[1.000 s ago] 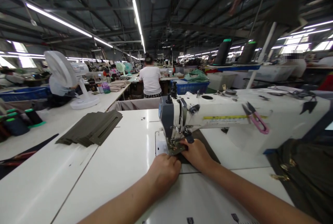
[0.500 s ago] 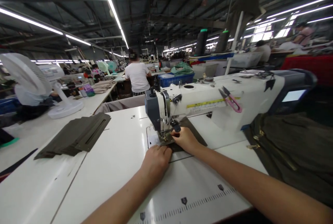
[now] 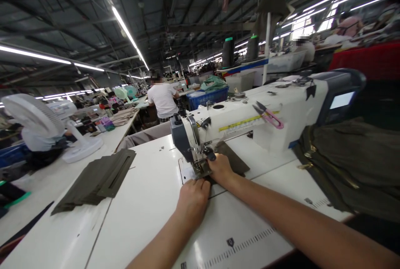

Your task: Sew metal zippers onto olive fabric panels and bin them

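Observation:
A white industrial sewing machine (image 3: pixel 246 121) stands on the white table (image 3: pixel 146 202). A dark olive fabric piece (image 3: pixel 233 158) lies under its needle head. My left hand (image 3: pixel 192 200) rests in front of the needle plate with fingers curled onto the near edge of the fabric. My right hand (image 3: pixel 221 169) lies on the fabric just right of the presser foot, fingers bent down onto the cloth. The fingertips of both hands are partly hidden by the hands themselves.
A stack of olive fabric pieces (image 3: pixel 96 179) lies on the table to the left. Pink thread snips (image 3: pixel 270 116) sit on the machine arm. An olive garment pile with brass zips (image 3: pixel 350 169) lies at right. A white fan (image 3: pixel 46 125) stands at left; a person in white (image 3: pixel 162 100) sits ahead.
The view has swung and tilted, so the machine and fabric stack sit differently in the frame. Both hands stay on the fabric at the needle, with the left hand a little closer to the plate.

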Demonstrator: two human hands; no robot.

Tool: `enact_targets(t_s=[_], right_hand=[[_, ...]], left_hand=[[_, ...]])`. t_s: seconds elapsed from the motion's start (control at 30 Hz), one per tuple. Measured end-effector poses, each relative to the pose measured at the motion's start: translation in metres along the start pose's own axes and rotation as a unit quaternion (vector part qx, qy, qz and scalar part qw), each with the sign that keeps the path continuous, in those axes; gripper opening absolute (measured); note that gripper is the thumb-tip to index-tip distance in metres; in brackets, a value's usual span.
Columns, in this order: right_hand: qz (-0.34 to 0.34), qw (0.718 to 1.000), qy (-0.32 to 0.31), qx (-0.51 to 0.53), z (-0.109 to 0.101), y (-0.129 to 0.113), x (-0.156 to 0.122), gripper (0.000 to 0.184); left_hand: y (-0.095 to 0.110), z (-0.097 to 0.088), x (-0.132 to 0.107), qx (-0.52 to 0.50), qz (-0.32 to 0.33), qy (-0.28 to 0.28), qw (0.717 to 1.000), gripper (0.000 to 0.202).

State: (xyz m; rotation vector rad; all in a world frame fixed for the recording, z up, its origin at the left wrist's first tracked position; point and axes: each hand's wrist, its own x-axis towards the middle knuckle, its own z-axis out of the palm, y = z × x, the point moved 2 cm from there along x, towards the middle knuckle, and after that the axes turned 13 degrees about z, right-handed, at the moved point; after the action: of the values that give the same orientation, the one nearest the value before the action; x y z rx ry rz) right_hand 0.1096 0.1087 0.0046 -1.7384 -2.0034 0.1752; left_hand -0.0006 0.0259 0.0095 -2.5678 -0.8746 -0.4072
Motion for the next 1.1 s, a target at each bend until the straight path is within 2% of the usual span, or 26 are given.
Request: enact_targets(t_s=[0.17,0.23,0.3,0.37,0.47,0.63,0.9,1.1], right_hand=[[-0.034,0.999,0.012,0.011,-0.015,0.004,-0.013,0.017],[-0.073,0.997,0.011,0.020,-0.022,0.010,-0.025,0.014],[-0.121,0.992,0.003,0.032,-0.025,0.019,-0.038,0.013],[-0.178,0.982,-0.003,0.060,-0.025,0.027,-0.049,0.018],[-0.233,0.967,-0.002,0.107,-0.020,0.036,-0.056,0.027],[-0.230,0.967,-0.004,0.106,-0.014,0.038,-0.054,0.027],[-0.256,0.962,0.011,0.097,-0.018,0.037,-0.051,0.024],[-0.253,0.962,-0.001,0.103,-0.015,0.036,-0.043,0.026]], left_hand=[[0.006,-0.012,-0.011,-0.022,0.001,0.023,0.999,0.018],[0.008,-0.019,-0.019,-0.040,-0.006,0.042,0.998,0.016],[0.007,-0.024,-0.025,-0.050,-0.046,0.060,0.996,0.013],[0.004,-0.025,-0.028,-0.055,-0.084,0.067,0.993,0.019],[0.001,-0.019,-0.027,-0.078,-0.058,0.059,0.993,0.019],[-0.001,-0.010,-0.024,-0.069,-0.008,0.060,0.996,0.023],[-0.004,-0.014,-0.016,-0.033,0.038,-0.014,0.999,0.027],[-0.011,-0.010,-0.014,-0.031,0.055,-0.022,0.998,0.026]])
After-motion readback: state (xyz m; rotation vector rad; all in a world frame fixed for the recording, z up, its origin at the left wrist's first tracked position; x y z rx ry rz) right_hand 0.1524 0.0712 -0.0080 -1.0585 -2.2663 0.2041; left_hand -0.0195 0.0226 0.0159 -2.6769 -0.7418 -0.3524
